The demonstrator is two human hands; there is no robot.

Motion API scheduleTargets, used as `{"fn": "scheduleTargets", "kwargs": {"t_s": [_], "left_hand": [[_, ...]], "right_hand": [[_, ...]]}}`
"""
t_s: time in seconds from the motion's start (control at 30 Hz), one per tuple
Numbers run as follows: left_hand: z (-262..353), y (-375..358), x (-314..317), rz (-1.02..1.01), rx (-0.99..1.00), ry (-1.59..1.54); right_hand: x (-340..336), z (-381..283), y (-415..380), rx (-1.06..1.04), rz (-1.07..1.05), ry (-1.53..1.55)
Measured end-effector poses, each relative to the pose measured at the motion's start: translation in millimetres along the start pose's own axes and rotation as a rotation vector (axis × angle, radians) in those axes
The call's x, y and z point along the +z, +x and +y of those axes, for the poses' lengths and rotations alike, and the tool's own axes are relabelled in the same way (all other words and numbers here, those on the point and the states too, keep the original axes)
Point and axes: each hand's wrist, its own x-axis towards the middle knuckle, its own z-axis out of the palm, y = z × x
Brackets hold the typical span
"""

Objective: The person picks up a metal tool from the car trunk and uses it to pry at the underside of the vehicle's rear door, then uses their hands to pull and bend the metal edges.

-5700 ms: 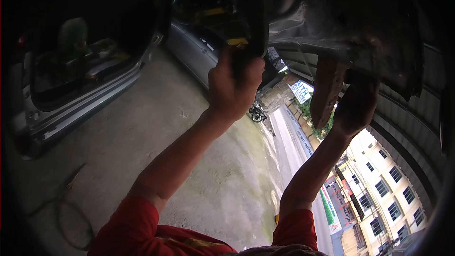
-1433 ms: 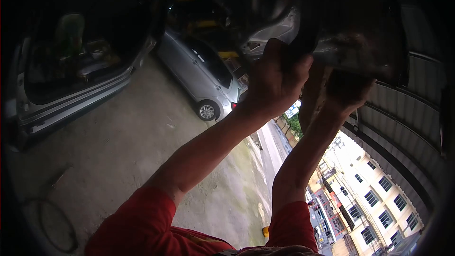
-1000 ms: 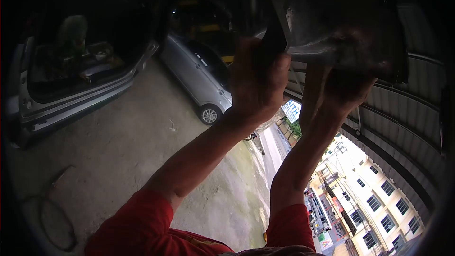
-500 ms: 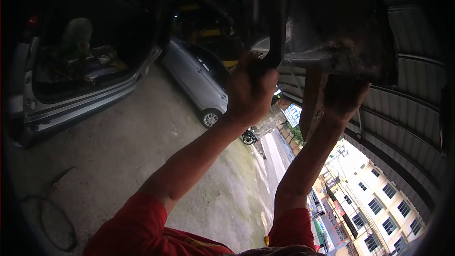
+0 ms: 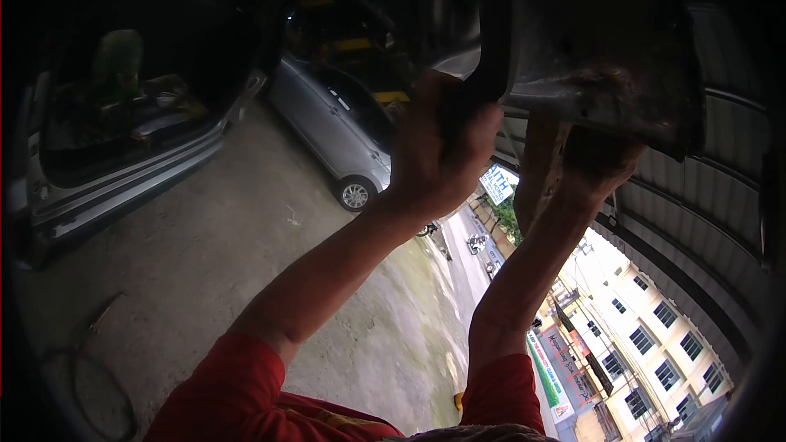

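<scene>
My left hand (image 5: pixel 442 147) is closed in a fist, raised in front of me. It grips the lower end of a dark curved bar (image 5: pixel 494 41), which runs upward along the edge of a dark metal car panel (image 5: pixel 606 49). My right hand (image 5: pixel 602 155) is at the panel's lower edge, its fingers in shadow and hidden there. Worn, rusty-looking marks show on the panel just above it. A brown, rough, wood-like piece (image 5: pixel 536 168) hangs down beside my right wrist, between the two hands.
A silver car (image 5: pixel 327 127) is parked on the concrete floor (image 5: pixel 246 262). To the left is another vehicle's open body (image 5: pixel 131 172). A thin cable (image 5: pixel 78 393) lies at lower left. Corrugated roofing (image 5: pixel 737 147) slopes at right, and a street with buildings (image 5: pixel 647 344) lies beyond.
My left fist and the dark bar sit slightly farther right in view. The background has shifted left as my head turned a little. My right hand stays at the panel's lower edge.
</scene>
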Motion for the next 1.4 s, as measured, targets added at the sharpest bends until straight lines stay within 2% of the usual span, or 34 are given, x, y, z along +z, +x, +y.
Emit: {"fn": "scheduleTargets", "kwargs": {"t_s": [0.03,0.07,0.1,0.13,0.17,0.23,0.3,0.37,0.43,0.5,0.53,0.57,0.6,0.63,0.67,0.7,0.77,0.83,0.9,0.97,1.03,1.1,1.13,1.2,1.23,1.3,1.33,1.4], "left_hand": [[1,1,0,0.041,0.054,0.001],[1,1,4,0.042,0.053,-0.002],[1,2,11,0.087,0.058,-0.125],[0,1,17,0.132,0.063,-0.247],[-22,11,17,0.155,0.435,0.314],[-45,14,30,-0.162,0.137,0.182],[-32,12,30,-0.112,0.148,0.146],[-13,6,27,0.123,0.036,-0.061],[-6,8,21,0.177,0.047,0.01],[-26,12,27,0.258,0.28,-0.027],[-32,13,40,0.18,0.322,0.133],[-35,17,33,-0.174,0.078,0.22],[-34,12,32,-0.086,0.094,0.143],[-34,7,30,-0.019,0.113,0.071],[-18,12,31,0.115,0.293,0.072],[-3,6,28,0.177,0.009,-0.046],[-4,13,20,0.236,0.177,-0.232],[-24,16,45,0.251,0.359,0.103],[-25,15,35,-0.078,0.15,0.229],[-17,4,31,0.034,0.083,0.014],[-6,1,18,0.152,-0.005,-0.017],[8,1,4,0.205,-0.133,-0.045],[10,-2,-4,0.216,-0.153,-0.021],[10,-10,-25,0.235,-0.229,0.063],[10,-13,-38,0.241,-0.286,0.12],[9,-26,-67,0.184,-0.282,0.222],[13,-31,-81,0.151,-0.314,0.234],[20,-38,-101,0.109,-0.339,0.277]], "right_hand": [[6,-5,-4,-0.001,-0.001,-0.003],[13,-12,-9,-0.06,-0.017,0.188],[17,-16,-12,-0.119,-0.032,0.381],[12,-9,-10,-0.119,-0.031,0.38],[2,4,-7,-0.114,-0.004,0.282],[-3,10,-7,-0.105,0.018,0.181],[5,2,-6,-0.007,0.048,0.441],[12,-12,-14,-0.014,0.026,0.424],[11,-11,-17,-0.017,-0.004,0.397],[6,2,-15,-0.203,-0.006,0.085],[3,3,-13,-0.198,-0.011,0.088],[1,3,-9,-0.077,0.007,0.235],[1,3,-4,0.035,0.03,0.389],[2,5,-2,0.027,0.044,0.404],[1,5,-5,0.026,0.009,0.4],[1,5,-4,0.018,-0.039,0.395],[4,1,-3,-0.012,-0.045,0.278],[7,-6,-8,-0.029,-0.054,0.16],[11,-14,-6,-0.02,0.075,0.538],[6,-13,-7,0.042,0.048,0.658],[3,-10,-7,0.104,-0.01,0.774],[-2,-6,-12,-0.126,-0.065,0.424],[-9,2,-12,-0.125,-0.041,0.437],[-23,15,-9,-0.668,-0.137,-0.729],[-20,16,-11,-0.657,-0.112,-0.72],[-10,8,-18,-0.007,-0.09,0.554],[-14,7,-20,-0.002,-0.068,0.564],[-23,7,-24,-0.163,-0.046,-0.171]]}}
